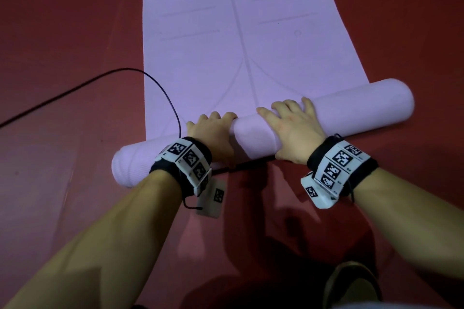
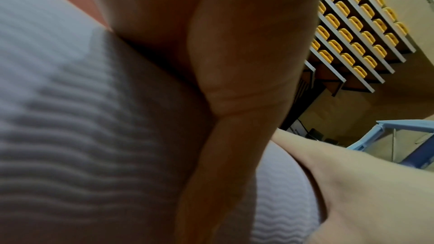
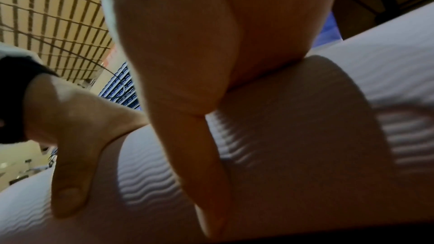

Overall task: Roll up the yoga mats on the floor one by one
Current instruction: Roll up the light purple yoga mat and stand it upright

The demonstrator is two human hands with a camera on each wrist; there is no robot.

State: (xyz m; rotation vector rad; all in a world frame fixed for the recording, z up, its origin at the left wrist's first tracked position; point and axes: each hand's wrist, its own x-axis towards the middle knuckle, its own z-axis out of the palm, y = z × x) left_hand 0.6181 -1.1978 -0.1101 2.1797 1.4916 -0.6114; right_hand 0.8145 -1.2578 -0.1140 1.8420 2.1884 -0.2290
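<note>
Nearest the wearer, two bare forearms reach forward over the dark red floor (image 1: 62, 57), each wrist wrapped in a black band carrying white blocks printed with black-and-white square markers (image 1: 187, 158).

Just beyond them lies the pale lilac foam yoga mat (image 1: 251, 32), partly rolled. Its rolled part (image 1: 364, 100) is a thick cylinder whose long axis runs across the view, tilted so that the left end sits nearer the wearer and the right end farther away. The roll's outer skin shows a fine wavy ribbing in the wrist views.

The left hand (image 1: 213, 138) rests on top of the roll left of its middle, fingers (image 1: 216, 116) curled over the far side and the thumb down the near face; its grip is clamped on the roll. The right hand (image 1: 292, 130) lies just beside it, right of the middle, palm pressed flat on the roll, fingers spread and bent over the top toward the flat sheet, thumb down the near side; its grip also wraps the roll.

Past the hands the unrolled sheet stretches straight away along the floor, faint lines marked down its centre. A thin black cable (image 1: 88, 84) curves over the floor onto the mat's left edge.
</note>
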